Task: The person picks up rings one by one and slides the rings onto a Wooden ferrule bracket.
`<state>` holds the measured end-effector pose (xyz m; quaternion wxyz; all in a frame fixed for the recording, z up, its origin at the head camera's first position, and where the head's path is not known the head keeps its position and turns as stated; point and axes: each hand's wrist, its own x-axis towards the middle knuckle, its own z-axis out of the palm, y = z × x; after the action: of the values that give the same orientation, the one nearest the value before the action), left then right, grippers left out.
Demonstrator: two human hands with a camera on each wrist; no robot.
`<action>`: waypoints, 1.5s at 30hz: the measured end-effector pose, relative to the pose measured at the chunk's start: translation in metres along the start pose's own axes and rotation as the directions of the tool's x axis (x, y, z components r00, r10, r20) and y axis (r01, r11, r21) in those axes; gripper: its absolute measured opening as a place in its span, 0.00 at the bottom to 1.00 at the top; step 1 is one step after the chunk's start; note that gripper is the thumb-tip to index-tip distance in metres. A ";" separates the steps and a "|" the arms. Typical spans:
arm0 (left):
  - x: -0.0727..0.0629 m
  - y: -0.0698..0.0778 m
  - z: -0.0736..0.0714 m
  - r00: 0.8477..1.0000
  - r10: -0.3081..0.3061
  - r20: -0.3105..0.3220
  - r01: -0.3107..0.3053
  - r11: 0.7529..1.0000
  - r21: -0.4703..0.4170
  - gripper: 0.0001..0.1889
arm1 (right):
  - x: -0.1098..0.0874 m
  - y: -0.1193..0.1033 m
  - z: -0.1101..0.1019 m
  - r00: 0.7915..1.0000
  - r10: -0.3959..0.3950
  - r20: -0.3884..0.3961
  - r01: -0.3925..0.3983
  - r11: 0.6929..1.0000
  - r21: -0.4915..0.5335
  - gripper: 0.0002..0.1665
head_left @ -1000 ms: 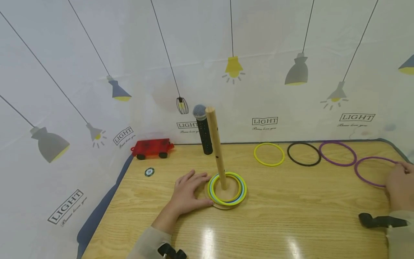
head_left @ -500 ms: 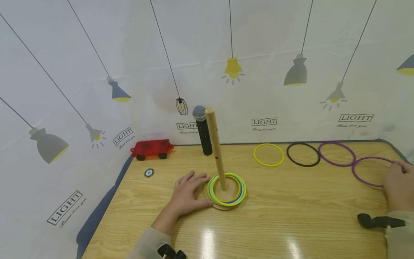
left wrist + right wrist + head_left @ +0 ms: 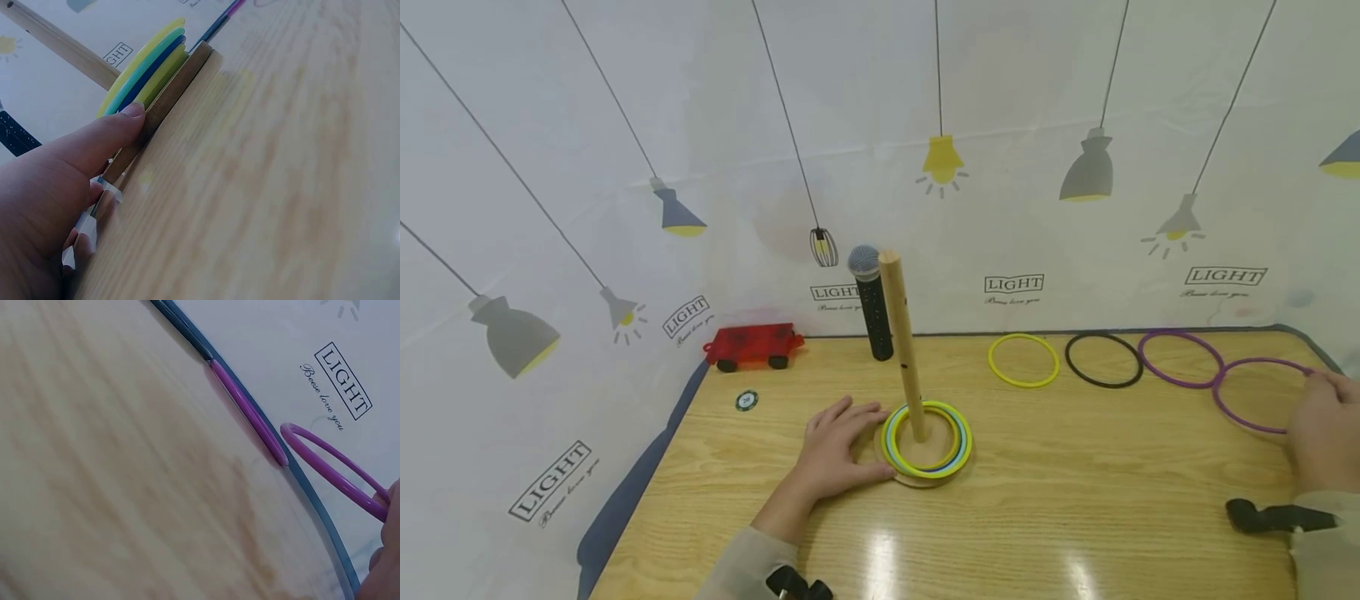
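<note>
A wooden ring-toss stand has an upright peg on a round base. Several yellow, light-blue and dark-blue rings lie stacked around the peg. My left hand holds the base's left edge, thumb in front and fingers behind. In the left wrist view the thumb rests against the base edge and lowest ring. At the far right my right hand pinches a purple ring. In the right wrist view this purple ring is tilted above the table; part of the hand is cut off.
Along the table's back edge lie a yellow ring, a black ring and another purple ring. A microphone stands behind the peg. A red toy car and a round chip are at the left.
My right hand has shifted slightly left with the purple ring, whose far side now overlaps the other purple ring in the head view. The left hand and the stand stay put.
</note>
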<state>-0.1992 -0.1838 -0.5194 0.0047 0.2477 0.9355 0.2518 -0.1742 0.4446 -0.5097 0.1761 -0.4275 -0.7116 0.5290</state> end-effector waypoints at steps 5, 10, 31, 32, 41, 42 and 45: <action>-0.001 0.000 0.000 1.000 0.005 -0.015 -0.005 1.000 -0.002 0.43 | -0.008 -0.003 0.008 1.000 -0.031 0.000 0.031 0.998 0.048 0.29; -0.001 0.001 -0.001 1.000 0.009 -0.008 -0.009 1.000 -0.008 0.43 | -0.020 -0.009 0.019 1.000 0.000 0.016 -0.003 0.975 0.221 0.24; -0.001 0.001 0.000 1.000 0.021 -0.023 -0.021 1.000 -0.006 0.43 | -0.096 -0.052 0.065 0.925 -0.226 0.305 0.172 0.966 0.192 0.16; 0.000 0.001 0.001 1.000 0.021 -0.023 -0.021 1.000 -0.004 0.43 | -0.101 -0.056 0.067 0.916 -0.238 0.324 0.179 0.963 0.201 0.15; 0.000 -0.002 0.003 1.000 0.016 -0.025 -0.016 1.000 -0.003 0.43 | -0.147 -0.090 0.085 0.781 -0.414 0.467 0.387 0.908 0.157 0.34; 0.000 -0.003 0.003 1.000 0.015 -0.024 -0.015 1.000 -0.001 0.43 | -0.152 -0.094 0.088 0.773 -0.424 0.472 0.404 0.902 0.150 0.35; 0.000 -0.003 0.003 1.000 0.012 -0.022 -0.012 1.000 0.004 0.43 | -0.162 -0.101 0.098 0.753 -0.431 0.496 0.415 0.897 0.150 0.34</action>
<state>-0.1998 -0.1850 -0.5231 -0.0075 0.2506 0.9345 0.2527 -0.1929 0.2490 -0.4225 0.0998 -0.0946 -0.8020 0.5812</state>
